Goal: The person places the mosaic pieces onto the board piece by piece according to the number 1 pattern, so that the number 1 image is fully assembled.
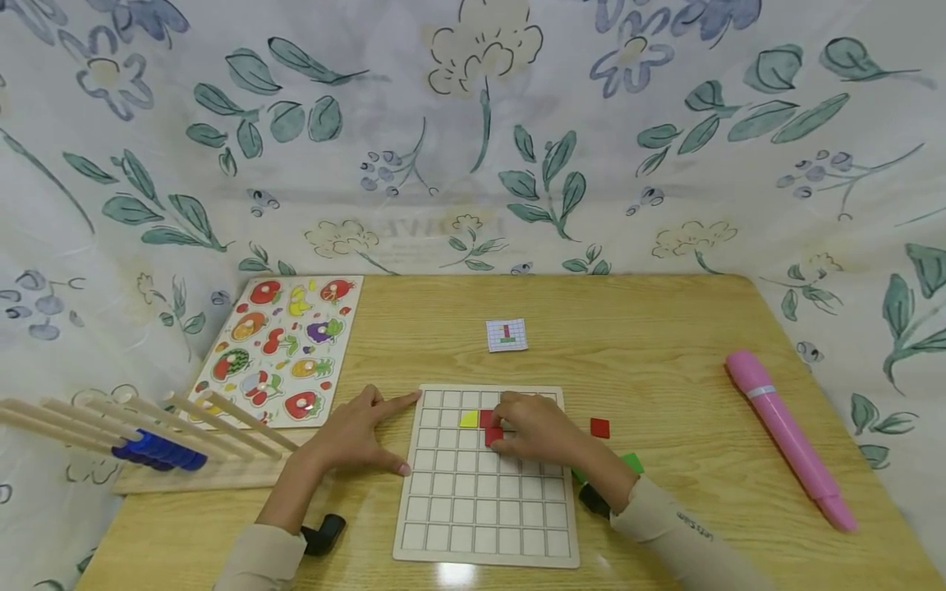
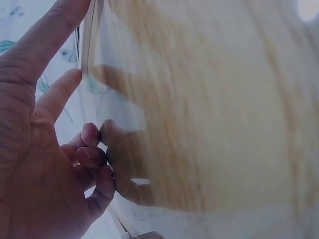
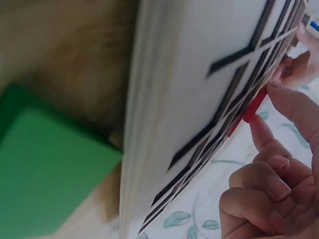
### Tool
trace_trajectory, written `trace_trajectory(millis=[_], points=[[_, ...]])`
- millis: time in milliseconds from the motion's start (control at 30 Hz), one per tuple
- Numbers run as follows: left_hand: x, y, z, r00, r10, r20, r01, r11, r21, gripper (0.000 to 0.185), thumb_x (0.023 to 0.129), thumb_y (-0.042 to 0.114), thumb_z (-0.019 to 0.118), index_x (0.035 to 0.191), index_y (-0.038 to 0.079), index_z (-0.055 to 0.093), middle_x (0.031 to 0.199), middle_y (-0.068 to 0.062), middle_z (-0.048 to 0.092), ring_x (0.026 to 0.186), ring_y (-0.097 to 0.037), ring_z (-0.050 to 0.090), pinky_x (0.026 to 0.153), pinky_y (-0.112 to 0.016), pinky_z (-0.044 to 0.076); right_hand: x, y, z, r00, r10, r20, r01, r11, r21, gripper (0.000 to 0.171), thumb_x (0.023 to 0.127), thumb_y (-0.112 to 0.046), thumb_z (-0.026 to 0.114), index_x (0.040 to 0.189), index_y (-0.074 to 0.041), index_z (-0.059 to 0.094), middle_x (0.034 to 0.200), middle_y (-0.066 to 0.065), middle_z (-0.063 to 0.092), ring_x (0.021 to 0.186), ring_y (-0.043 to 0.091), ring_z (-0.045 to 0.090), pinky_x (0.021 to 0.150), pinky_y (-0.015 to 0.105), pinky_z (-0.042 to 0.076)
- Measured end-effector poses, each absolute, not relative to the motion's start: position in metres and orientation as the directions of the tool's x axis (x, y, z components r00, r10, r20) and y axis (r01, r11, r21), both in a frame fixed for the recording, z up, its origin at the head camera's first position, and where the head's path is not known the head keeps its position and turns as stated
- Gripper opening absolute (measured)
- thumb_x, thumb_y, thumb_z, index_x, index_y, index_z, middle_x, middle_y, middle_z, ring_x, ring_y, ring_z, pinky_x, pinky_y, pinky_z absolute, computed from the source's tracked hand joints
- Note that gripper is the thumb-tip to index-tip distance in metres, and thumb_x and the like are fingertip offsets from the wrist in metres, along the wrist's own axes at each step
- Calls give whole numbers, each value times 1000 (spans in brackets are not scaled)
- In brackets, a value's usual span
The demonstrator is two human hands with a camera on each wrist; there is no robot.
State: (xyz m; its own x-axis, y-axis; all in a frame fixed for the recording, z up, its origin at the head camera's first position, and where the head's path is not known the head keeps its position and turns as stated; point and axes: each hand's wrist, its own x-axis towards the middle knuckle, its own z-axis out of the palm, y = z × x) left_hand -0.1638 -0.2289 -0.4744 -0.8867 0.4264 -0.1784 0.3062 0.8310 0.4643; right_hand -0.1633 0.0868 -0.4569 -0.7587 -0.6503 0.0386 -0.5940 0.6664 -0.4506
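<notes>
Fingers of the right hand [image 1: 538,428] pinch a red tile [image 1: 493,436] on the grid board [image 1: 484,509], beside its yellow tile [image 1: 469,419]; left hand [image 1: 358,435] rests flat, relaxed, touching the board's left edge.

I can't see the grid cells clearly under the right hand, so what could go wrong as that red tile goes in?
The right hand covers the red square tile on the white wooden grid board, so it could seat in the wrong cell. It may nudge the adjacent yellow square tile. The left hand touches only one corner, so the board might slide.
</notes>
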Motion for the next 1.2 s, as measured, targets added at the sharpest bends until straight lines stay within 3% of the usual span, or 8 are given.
trace_trajectory(millis=[367,533,700,900,1200], points=[[-163,-226,-471,-885,436,-163,319,824,468,108,56,67,86,150,36,44,92,-3,38,70,-17,34,62,-30,31,-156,84,-464,-730,-677,96,-665,669,-332,20,84,-30,79,89,-12,74,83,-6,58,65,3,51,62,21,44],[-162,-225,-472,-886,428,-177,308,831,464,108,56,67,86,150,35,43,93,-3,37,70,-17,34,62,-30,30,-154,84,-463,-725,-679,120,-681,679,-274,23,84,-35,78,89,-14,74,81,-7,55,60,1,45,57,19,39],[-162,-224,-472,-886,426,-184,301,829,471,109,56,66,86,151,35,43,93,-4,38,71,-18,34,62,-31,30,-154,95,-457,-754,-639,152,-644,673,-364,25,83,-37,79,92,-14,76,79,-4,54,57,1,38,53,18,33],[-162,-225,-472,-886,427,-179,304,829,470,108,57,66,86,151,35,43,94,-3,38,71,-17,35,62,-30,31,-158,124,-451,-803,-592,65,-529,659,-535,28,82,-33,81,99,-12,74,83,-3,53,67,5,44,58,19,36],[-162,-226,-472,-890,413,-195,290,841,457,109,55,69,85,151,37,42,95,-3,39,72,-18,37,64,-31,32,-160,169,-459,-850,-526,27,-435,672,-599,31,80,-28,84,103,-11,73,78,-2,49,69,4,39,60,21,36]])
